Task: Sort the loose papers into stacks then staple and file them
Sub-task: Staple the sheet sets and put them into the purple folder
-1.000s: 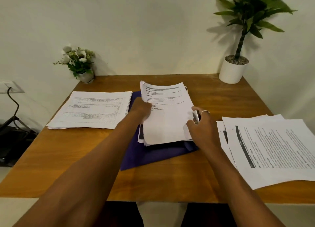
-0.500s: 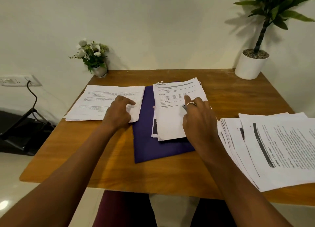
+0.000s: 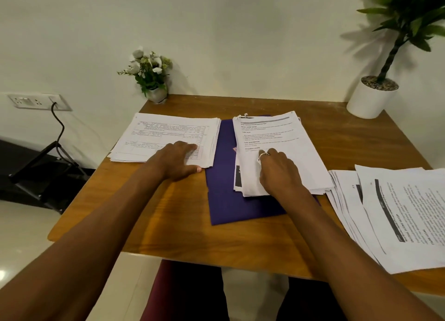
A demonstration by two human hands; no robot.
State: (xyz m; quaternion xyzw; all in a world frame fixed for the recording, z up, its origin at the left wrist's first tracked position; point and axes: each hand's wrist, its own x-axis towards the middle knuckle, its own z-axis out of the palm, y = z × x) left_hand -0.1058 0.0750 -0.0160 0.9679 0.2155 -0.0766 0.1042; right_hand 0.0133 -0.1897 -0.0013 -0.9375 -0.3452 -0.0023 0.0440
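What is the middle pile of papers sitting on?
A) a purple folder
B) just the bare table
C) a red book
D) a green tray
A: the middle pile of papers lies on a purple folder, whose cover sticks out at the pile's left and near sides.

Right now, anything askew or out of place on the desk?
The right stack is fanned out and skewed to the table edge. The middle stack on the purple folder is ragged, a dark-banded sheet poking out its left side. The left stack looks tidy.
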